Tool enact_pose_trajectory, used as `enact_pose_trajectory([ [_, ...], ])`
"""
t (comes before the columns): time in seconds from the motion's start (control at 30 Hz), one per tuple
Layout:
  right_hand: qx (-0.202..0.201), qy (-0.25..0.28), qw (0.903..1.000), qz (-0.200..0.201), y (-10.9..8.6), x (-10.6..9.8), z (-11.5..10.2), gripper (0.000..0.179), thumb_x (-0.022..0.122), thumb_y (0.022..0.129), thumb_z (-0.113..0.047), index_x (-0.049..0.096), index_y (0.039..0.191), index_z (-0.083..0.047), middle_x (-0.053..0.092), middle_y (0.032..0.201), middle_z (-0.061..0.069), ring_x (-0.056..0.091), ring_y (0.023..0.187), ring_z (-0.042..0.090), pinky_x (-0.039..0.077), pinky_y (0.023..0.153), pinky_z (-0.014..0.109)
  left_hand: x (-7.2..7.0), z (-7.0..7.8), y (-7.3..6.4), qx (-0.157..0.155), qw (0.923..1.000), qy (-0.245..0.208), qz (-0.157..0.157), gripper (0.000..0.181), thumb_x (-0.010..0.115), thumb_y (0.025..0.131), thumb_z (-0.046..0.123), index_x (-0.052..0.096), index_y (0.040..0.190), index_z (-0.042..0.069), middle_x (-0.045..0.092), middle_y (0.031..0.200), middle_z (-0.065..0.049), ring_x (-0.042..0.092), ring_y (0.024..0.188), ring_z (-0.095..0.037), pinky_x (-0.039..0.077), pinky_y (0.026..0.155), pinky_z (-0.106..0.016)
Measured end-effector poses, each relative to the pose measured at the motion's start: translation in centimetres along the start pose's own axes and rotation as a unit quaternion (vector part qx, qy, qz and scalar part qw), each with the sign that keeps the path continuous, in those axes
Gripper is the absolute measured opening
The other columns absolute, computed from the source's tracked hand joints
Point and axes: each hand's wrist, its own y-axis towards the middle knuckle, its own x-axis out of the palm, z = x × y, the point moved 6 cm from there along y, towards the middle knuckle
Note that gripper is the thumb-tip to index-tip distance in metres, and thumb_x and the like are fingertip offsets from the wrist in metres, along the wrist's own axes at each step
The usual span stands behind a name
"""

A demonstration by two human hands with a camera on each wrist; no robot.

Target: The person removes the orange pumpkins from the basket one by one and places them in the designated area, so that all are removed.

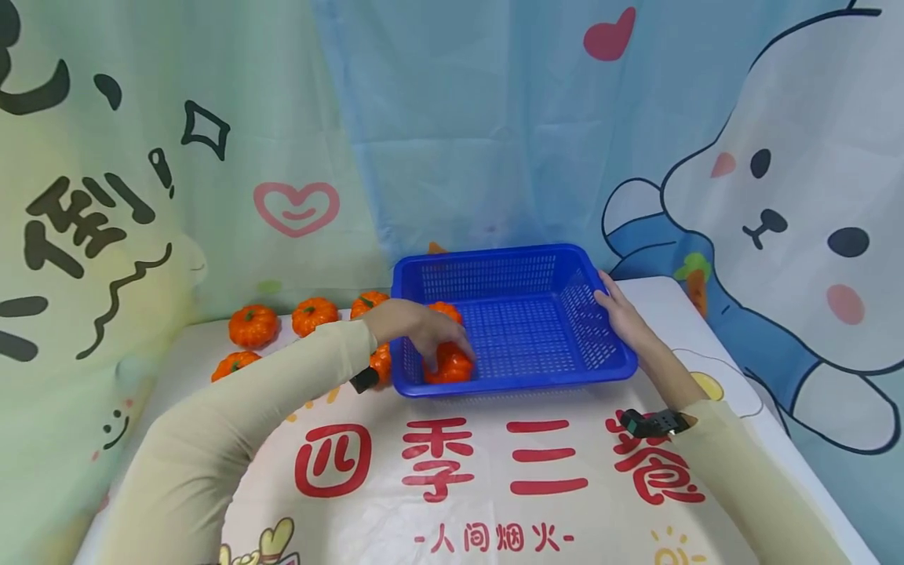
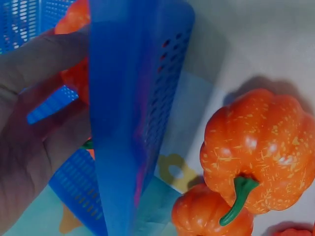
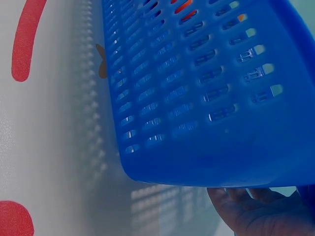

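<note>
A blue perforated plastic basket (image 1: 530, 384) stands at the back of the table. My left hand (image 1: 432, 333) reaches over its left rim and grips an orange pumpkin (image 1: 452, 366) inside, near the front left corner. A second pumpkin (image 1: 445, 309) lies behind that one in the basket. In the left wrist view, the basket wall (image 2: 118, 123) hides part of the fingers and the held pumpkin (image 2: 76, 78). At the basket's right end, my right hand (image 1: 625, 314) holds the rim. Its fingers (image 3: 251, 204) show beside the basket's outer wall (image 3: 197, 152) in the right wrist view.
More small pumpkins lie left of the basket, among them one at the back (image 1: 314, 315), one further left (image 1: 253, 326) and one partly behind the left sleeve (image 1: 235, 364). A large speckled pumpkin (image 2: 258, 152) sits just outside the basket wall. A printed curtain (image 1: 459, 141) hangs behind the table.
</note>
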Motion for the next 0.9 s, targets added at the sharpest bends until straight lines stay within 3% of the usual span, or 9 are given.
enact_pose_trajectory([
  [0.33,-0.006,0.000,1.0000,0.000,0.0,-0.1,-0.3,0.062,0.021,0.105,-0.045,-0.014,0.154,-0.031,-0.009,0.164,0.012,-0.003,0.149,0.045,0.000,0.116,0.069,1.3,-0.1,0.4,-0.040,0.9991,0.010,0.009,0.073,0.071,0.088,0.022,0.035,0.150,0.034,0.038,0.154,0.000,0.034,0.142,-0.020,0.034,0.117,-0.042],
  [0.57,-0.006,0.003,1.0000,-0.002,0.1,0.1,-0.1,0.062,0.021,0.105,-0.046,-0.015,0.154,-0.031,-0.011,0.164,0.012,-0.004,0.149,0.045,-0.001,0.115,0.070,1.4,0.5,0.9,-0.033,0.9986,0.040,0.008,0.066,0.068,0.091,0.030,0.037,0.150,0.029,0.052,0.140,0.001,0.047,0.125,-0.016,0.043,0.110,-0.034],
  [0.9,-0.003,0.001,1.0000,0.003,0.1,-0.1,0.1,0.062,0.021,0.105,-0.045,-0.013,0.154,-0.032,-0.009,0.164,0.012,-0.003,0.149,0.046,0.000,0.115,0.070,1.4,0.9,1.1,-0.046,0.9973,0.056,0.006,0.061,0.065,0.093,0.029,0.040,0.148,0.028,0.049,0.145,0.000,0.046,0.132,-0.015,0.041,0.112,-0.035],
])
